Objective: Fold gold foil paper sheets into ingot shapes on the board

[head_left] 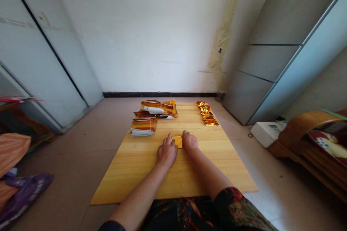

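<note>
Head view: gold sheet (pixel 178 142) lies between left fingers (pixel 169 138) and right fingers (pixel 184 137).

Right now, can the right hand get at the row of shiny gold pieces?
Probably yes: nothing visible on the wooden board stands between the right hand and the shiny gold pieces, ahead and rightward. It sits at the right edge of the small gold piece, so might have to leave that first.

Sheet (pixel 177 142) on board (pixel 127 168), stacks (pixel 143 125) behind-left, foils (pixel 209 119) behind-right
</note>
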A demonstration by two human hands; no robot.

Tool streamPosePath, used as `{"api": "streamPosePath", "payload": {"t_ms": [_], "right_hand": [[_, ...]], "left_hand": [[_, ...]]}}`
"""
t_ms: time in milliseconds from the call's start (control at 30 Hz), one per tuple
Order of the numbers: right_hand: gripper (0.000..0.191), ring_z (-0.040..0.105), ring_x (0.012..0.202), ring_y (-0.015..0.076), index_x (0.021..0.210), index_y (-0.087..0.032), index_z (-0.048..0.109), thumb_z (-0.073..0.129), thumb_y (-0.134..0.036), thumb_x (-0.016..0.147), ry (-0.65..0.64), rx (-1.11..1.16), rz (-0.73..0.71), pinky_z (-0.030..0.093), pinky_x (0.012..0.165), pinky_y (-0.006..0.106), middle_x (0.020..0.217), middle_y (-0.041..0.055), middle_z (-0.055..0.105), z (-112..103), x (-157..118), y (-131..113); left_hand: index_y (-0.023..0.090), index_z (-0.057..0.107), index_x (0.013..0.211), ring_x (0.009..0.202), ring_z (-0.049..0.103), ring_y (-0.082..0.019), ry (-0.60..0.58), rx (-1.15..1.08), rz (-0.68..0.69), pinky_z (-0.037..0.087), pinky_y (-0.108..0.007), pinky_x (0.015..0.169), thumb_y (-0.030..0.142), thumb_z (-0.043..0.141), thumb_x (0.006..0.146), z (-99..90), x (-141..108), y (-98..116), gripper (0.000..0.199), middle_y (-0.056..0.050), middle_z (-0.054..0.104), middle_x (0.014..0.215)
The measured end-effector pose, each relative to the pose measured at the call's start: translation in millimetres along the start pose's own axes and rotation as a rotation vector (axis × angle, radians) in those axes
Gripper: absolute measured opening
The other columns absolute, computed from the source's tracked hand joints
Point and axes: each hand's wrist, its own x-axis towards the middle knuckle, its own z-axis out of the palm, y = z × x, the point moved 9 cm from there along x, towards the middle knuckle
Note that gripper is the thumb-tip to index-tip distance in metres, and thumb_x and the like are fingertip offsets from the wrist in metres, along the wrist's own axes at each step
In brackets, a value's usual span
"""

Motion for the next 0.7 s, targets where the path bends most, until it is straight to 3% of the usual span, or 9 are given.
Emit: {"api": "streamPosePath", "payload": {"t_ms": [300,433,700], "right_hand": [[0.018,0.066,0.079,0.0211,0.102,-0.012,0.054,0.043,-0.020,0.091,-0.017,0.048,0.013,0.048,0.066,0.026,0.088,0.0165,0.063,1.7,0.0,1.1],[0.019,0.065,0.079,0.0187,0.103,-0.013,0.053,0.043,-0.024,0.092,-0.027,0.039,0.021,0.047,0.066,0.024,0.087,0.0146,0.062,1.0,-0.8,1.4],[0.018,0.066,0.079,0.0177,0.103,-0.014,0.053,0.040,-0.014,0.091,-0.033,0.024,0.020,0.046,0.065,0.023,0.090,0.0136,0.063,1.5,-1.2,3.0]], "left_hand": [[0.025,0.057,0.110,0.111,0.044,-0.025,0.004,0.009,0.065,0.042,-0.038,0.085,0.036,0.044,0.088,-9.0,-1.2,-1.0,0.028,-0.004,0.050,0.131],[0.029,0.052,0.118,0.112,0.043,-0.025,0.034,0.003,0.132,0.037,-0.041,0.086,0.036,0.042,0.089,-10.4,0.0,0.9,0.032,-0.002,0.049,0.134],[0.031,0.050,0.123,0.113,0.044,-0.024,0.048,-0.049,0.203,0.035,-0.040,0.085,0.035,0.044,0.089,-4.6,5.9,0.5,0.034,-0.001,0.052,0.133]]}}
